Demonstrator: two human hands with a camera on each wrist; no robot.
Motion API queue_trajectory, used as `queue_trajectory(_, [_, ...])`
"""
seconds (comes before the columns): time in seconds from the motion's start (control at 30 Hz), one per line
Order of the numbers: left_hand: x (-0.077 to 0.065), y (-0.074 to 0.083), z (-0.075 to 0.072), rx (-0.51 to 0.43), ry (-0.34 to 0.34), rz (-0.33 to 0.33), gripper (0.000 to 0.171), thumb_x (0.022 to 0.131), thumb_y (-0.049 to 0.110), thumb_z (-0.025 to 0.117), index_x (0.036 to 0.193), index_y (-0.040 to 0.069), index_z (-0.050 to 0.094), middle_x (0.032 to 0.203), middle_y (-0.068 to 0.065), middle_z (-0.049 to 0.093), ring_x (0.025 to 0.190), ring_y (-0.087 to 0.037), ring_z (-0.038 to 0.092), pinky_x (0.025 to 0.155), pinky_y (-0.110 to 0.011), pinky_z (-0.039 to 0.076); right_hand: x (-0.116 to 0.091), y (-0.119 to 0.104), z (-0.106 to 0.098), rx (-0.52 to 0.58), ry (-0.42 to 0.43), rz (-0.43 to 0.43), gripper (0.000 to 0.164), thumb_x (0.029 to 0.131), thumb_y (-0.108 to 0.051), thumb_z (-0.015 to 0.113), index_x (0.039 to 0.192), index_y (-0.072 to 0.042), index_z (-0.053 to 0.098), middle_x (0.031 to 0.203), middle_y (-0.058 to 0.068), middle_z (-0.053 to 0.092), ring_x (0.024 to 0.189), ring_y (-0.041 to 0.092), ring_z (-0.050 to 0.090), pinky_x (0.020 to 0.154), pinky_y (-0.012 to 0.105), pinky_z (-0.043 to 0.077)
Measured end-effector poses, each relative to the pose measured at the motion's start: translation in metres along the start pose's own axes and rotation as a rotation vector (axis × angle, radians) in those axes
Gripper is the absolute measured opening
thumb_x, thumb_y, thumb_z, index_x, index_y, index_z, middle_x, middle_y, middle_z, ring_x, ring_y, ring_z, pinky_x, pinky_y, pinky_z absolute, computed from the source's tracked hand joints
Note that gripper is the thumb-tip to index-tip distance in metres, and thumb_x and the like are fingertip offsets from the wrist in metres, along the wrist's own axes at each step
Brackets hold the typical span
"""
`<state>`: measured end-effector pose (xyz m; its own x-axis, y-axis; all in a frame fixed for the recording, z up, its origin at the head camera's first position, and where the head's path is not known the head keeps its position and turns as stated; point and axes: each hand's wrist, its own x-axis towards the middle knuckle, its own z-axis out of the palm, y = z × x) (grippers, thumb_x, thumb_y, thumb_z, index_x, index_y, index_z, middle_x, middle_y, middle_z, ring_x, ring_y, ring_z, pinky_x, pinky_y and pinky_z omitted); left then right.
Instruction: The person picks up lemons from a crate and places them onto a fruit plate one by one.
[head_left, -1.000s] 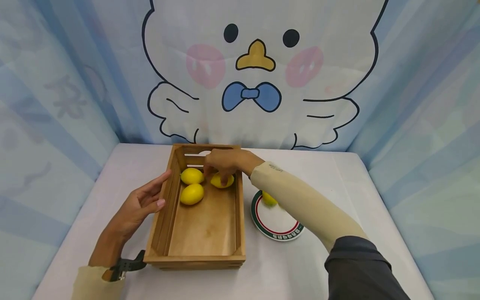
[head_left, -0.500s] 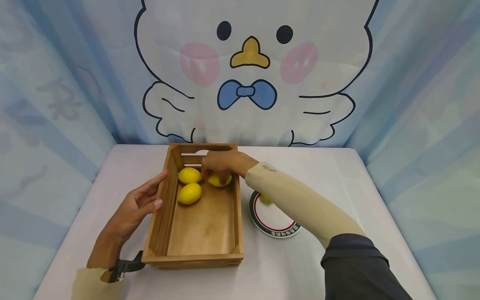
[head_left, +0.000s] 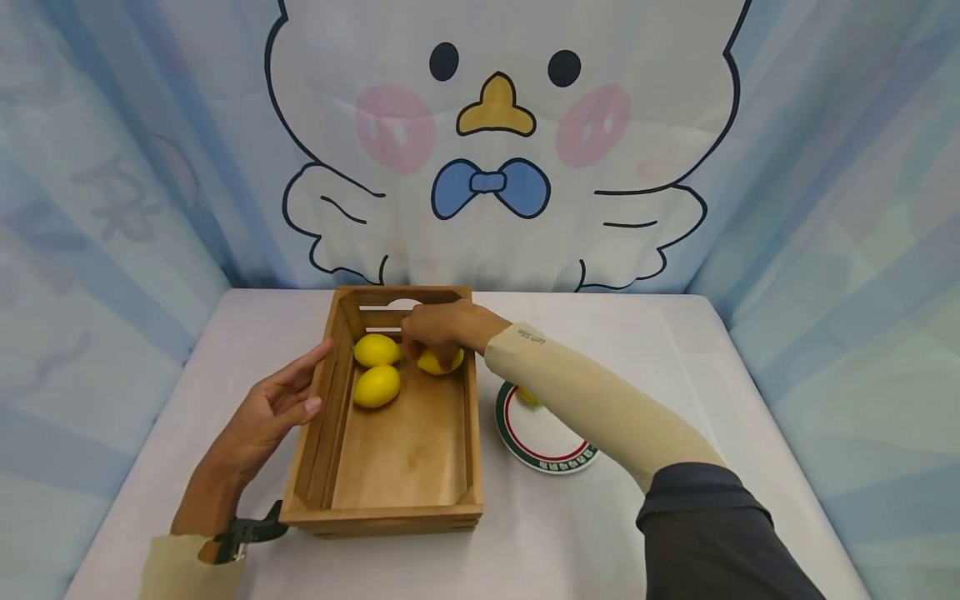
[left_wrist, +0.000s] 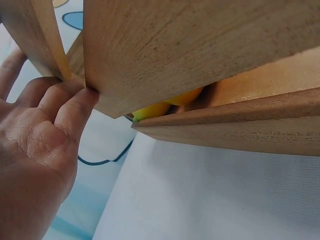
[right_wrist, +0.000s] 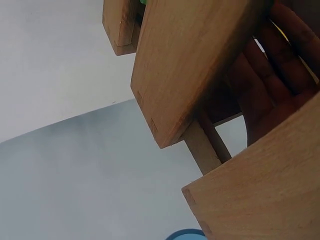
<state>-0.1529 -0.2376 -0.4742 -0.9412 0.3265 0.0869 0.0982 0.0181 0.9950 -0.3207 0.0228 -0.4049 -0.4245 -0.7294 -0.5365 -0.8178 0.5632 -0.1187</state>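
A slatted wooden crate [head_left: 405,467] stands on the white tabletop. Two yellow lemons [head_left: 377,387] lie inside it, one behind the other along the left side. Toward the crate's back right corner, my right hand [head_left: 438,325] reaches down and grips another lemon [head_left: 429,364] from above. In the right wrist view, crate slats [right_wrist: 195,65] partly cover the fingers [right_wrist: 252,75]. My left hand [head_left: 273,404] rests against the crate's outer left side, fingers loosely extended. The left wrist view shows its fingertips at the gap between slats [left_wrist: 150,55].
To the right of the crate sits a white plate [head_left: 506,433] with a green and red rim. A yellow fruit [head_left: 528,396] on it is mostly covered by the right sleeve [head_left: 592,387]. A printed curtain [head_left: 495,242] hangs behind the table [head_left: 562,533].
The whole head view has shifted slightly left. My right hand stays on the lemon in the crate, and the left hand keeps its place at the crate's side.
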Motion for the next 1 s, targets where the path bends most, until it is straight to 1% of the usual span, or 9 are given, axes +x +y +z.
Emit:
queue_trajectory(0.13, [0.0005,0.0007,-0.0007,-0.012,-0.006,0.008,0.072,0.106,-0.003,0.055,0.17,0.016,0.028,0.18,-0.008,0.017,0.154,0.005,0.034,0.115,-0.011,0.04,-0.0006,-0.0013,0.0009,-0.015,-0.01,0.039,0.056,0.081,-0.001,0.089,0.129,-0.024,0.072,0.128,-0.004,0.064,0.114,0.017,0.055,0.092,0.037,0.057])
queue_trajectory(0.27, [0.0013,0.002,-0.0013,-0.006,-0.002,0.0,0.072,0.106,-0.003,0.056,0.17,0.017,0.029,0.18,-0.007,0.017,0.156,0.003,0.032,0.115,-0.01,0.039,-0.0001,-0.002,0.0014,-0.051,-0.006,0.051,0.055,0.083,0.0,0.087,0.129,-0.026,0.072,0.128,-0.003,0.065,0.112,0.017,0.055,0.092,0.037,0.056])
queue_trajectory(0.47, [0.002,0.0036,-0.0029,0.004,-0.001,-0.001,0.072,0.106,-0.002,0.056,0.17,0.018,0.029,0.18,-0.005,0.017,0.159,0.001,0.028,0.116,-0.008,0.037,0.0007,-0.0039,0.0011,-0.109,0.005,0.082,0.055,0.085,-0.002,0.087,0.129,-0.029,0.071,0.13,-0.001,0.063,0.112,0.017,0.054,0.085,0.039,0.057])
queue_trajectory(0.57, [0.0016,0.0041,-0.0034,0.006,0.002,0.002,0.072,0.106,-0.002,0.056,0.17,0.017,0.029,0.18,-0.005,0.018,0.157,0.002,0.03,0.115,-0.008,0.037,0.0008,-0.0051,0.0006,-0.133,0.005,0.101,0.057,0.084,-0.003,0.087,0.131,-0.031,0.07,0.132,-0.001,0.061,0.113,0.018,0.053,0.084,0.04,0.057])
queue_trajectory(0.67, [0.0008,0.004,-0.0034,0.005,0.003,0.0,0.072,0.106,-0.002,0.056,0.17,0.018,0.029,0.18,-0.005,0.017,0.155,0.005,0.032,0.115,-0.009,0.038,0.0008,-0.0055,0.0006,-0.127,0.0,0.114,0.059,0.084,-0.003,0.087,0.132,-0.032,0.069,0.135,-0.001,0.06,0.114,0.017,0.053,0.085,0.042,0.057])
queue_trajectory(0.73, [0.0003,0.0036,-0.003,0.001,0.002,-0.001,0.072,0.106,-0.002,0.056,0.17,0.018,0.029,0.18,-0.005,0.017,0.154,0.006,0.033,0.115,-0.009,0.039,0.0009,-0.0051,0.0009,-0.108,0.003,0.098,0.058,0.084,-0.003,0.087,0.132,-0.032,0.069,0.136,-0.002,0.06,0.115,0.017,0.052,0.087,0.042,0.057])
queue_trajectory(0.8, [-0.0001,0.0029,-0.0025,-0.008,0.001,-0.002,0.072,0.106,-0.002,0.056,0.17,0.018,0.029,0.18,-0.005,0.017,0.153,0.006,0.034,0.115,-0.009,0.039,0.0014,-0.0041,0.0012,-0.074,0.015,0.059,0.059,0.083,-0.003,0.087,0.133,-0.03,0.071,0.135,-0.004,0.063,0.114,0.017,0.054,0.089,0.041,0.057])
queue_trajectory(0.87, [-0.0003,0.0022,-0.0019,-0.016,-0.002,0.001,0.072,0.106,-0.003,0.055,0.17,0.018,0.029,0.18,-0.006,0.017,0.153,0.006,0.035,0.115,-0.01,0.039,0.0021,-0.0026,0.0013,-0.045,0.032,0.005,0.058,0.082,-0.003,0.088,0.132,-0.028,0.073,0.132,-0.005,0.067,0.111,0.017,0.055,0.091,0.036,0.056])
queue_trajectory(1.0, [0.0001,0.0008,-0.001,-0.023,-0.008,0.008,0.072,0.106,-0.003,0.055,0.17,0.017,0.028,0.18,-0.008,0.018,0.154,0.004,0.035,0.115,-0.011,0.04,0.0023,0.0009,0.0005,0.003,0.079,-0.118,0.052,0.082,-0.006,0.089,0.129,-0.022,0.076,0.121,-0.003,0.072,0.101,0.017,0.058,0.087,0.03,0.054])
